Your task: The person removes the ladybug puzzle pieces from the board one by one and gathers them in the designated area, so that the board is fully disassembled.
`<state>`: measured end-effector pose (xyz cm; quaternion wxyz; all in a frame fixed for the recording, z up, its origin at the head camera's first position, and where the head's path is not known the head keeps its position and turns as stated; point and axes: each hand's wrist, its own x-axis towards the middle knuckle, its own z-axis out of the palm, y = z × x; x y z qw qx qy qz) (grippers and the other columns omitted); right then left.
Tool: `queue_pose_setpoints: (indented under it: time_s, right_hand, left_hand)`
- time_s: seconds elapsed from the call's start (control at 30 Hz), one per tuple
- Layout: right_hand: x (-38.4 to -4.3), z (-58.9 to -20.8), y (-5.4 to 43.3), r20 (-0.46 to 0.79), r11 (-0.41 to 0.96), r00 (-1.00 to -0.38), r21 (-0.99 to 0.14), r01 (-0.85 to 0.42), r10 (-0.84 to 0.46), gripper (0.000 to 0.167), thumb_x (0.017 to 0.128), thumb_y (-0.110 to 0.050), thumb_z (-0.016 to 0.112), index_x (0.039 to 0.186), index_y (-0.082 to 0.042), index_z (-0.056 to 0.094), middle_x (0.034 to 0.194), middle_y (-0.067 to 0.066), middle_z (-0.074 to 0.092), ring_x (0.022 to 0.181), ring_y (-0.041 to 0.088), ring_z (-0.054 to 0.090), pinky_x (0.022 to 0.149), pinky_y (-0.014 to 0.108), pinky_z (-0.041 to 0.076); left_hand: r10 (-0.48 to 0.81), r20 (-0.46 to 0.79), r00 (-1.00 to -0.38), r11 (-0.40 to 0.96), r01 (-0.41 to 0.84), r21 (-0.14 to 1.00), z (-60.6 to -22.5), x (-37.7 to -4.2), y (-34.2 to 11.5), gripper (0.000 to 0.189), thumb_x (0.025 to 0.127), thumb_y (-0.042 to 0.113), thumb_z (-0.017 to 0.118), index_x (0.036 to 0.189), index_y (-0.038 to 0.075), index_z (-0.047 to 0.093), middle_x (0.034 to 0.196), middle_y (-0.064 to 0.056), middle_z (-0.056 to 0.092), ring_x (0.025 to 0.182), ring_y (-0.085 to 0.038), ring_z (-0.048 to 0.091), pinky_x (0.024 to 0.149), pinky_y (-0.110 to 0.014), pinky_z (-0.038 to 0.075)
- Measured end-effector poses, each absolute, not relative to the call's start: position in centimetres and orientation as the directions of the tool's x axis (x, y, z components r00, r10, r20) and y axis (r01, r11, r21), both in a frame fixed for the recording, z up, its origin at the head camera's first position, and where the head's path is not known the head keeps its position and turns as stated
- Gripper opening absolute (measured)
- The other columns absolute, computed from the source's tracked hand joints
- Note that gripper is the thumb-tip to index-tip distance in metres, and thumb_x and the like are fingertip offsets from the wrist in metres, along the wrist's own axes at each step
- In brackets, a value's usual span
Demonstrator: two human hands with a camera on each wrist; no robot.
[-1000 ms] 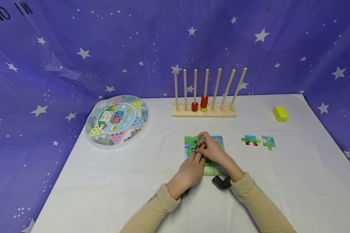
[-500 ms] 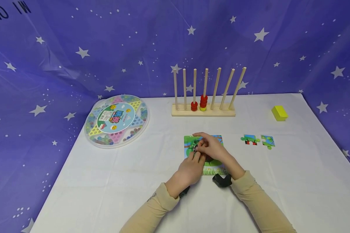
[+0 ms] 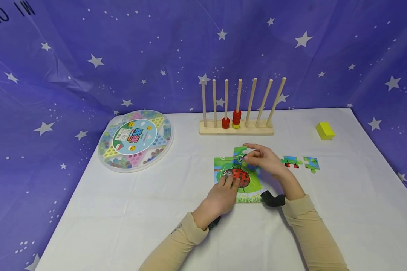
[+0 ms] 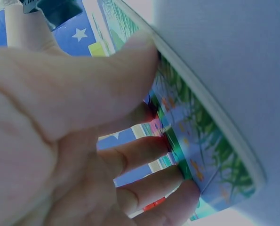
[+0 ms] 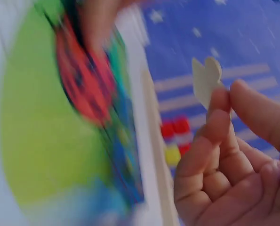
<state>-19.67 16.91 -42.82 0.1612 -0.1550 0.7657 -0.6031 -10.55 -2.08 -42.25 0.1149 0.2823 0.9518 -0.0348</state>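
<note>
Right hand (image 3: 266, 161) pinches puzzle piece (image 3: 239, 154) between thumb and index finger, over the puzzle's far edge. Head view gives the piece's green printed face; right wrist view shows its plain pale back and knobbed outline. Left hand (image 3: 221, 195) has fingers extended, slightly apart, resting on ladybug puzzle (image 3: 245, 178); only left wrist view shows the thumb at the near edge, plus pale rim, rounded corner. Two flat loose pieces (image 3: 292, 162) right. Smooth wooden rack (image 3: 210, 131) far. White cloth (image 3: 156, 210) stretches left, creased, between puzzle and round plastic case (image 3: 135, 137).
</note>
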Motion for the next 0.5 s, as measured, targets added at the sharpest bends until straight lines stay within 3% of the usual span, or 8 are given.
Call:
queue_pose_setpoints:
  time_s: [0.17, 0.33, 0.5]
  right_hand:
    - [-20.0, -42.5, 21.5, -0.136, 0.312, -0.912, -0.95, 0.009, -0.386, 0.057, 0.088, -0.016, 0.061, 0.136, 0.001, 0.036, 0.096, 0.012, 0.065, 0.089, 0.03, 0.059, 0.076, 0.038, 0.046]
    - [-19.8, -42.5, 24.1, -0.204, 0.453, -0.908, -0.891, 0.018, -0.366, 0.055, 0.087, -0.01, 0.061, 0.133, 0.008, 0.036, 0.093, 0.016, 0.063, 0.076, 0.021, 0.058, 0.065, 0.032, 0.047]
    - [-19.7, -42.7, 24.6, -0.22, 0.546, -0.901, -0.837, -0.023, -0.375, 0.054, 0.086, -0.01, 0.061, 0.132, 0.008, 0.039, 0.088, 0.014, 0.061, 0.07, 0.016, 0.052, 0.06, 0.028, 0.043]
  left_hand:
    - [0.527, -0.25, -0.812, 0.84, 0.543, 0.006, -42.2, -10.5, -2.0, 0.042, 0.099, 0.019, 0.035, 0.14, 0.011, 0.036, 0.137, -0.012, 0.033, 0.122, -0.027, 0.033, 0.09, -0.031, 0.041]
    - [0.523, -0.256, -0.813, 0.842, 0.54, 0.005, -42.1, -10.4, -2.1, 0.042, 0.099, 0.02, 0.036, 0.14, 0.011, 0.036, 0.138, -0.012, 0.034, 0.123, -0.027, 0.033, 0.09, -0.031, 0.041]
    - [0.528, -0.246, -0.813, 0.84, 0.543, 0.009, -41.9, -10.4, -2.1, 0.043, 0.098, 0.022, 0.037, 0.14, 0.011, 0.036, 0.138, -0.011, 0.034, 0.124, -0.026, 0.033, 0.09, -0.031, 0.041]
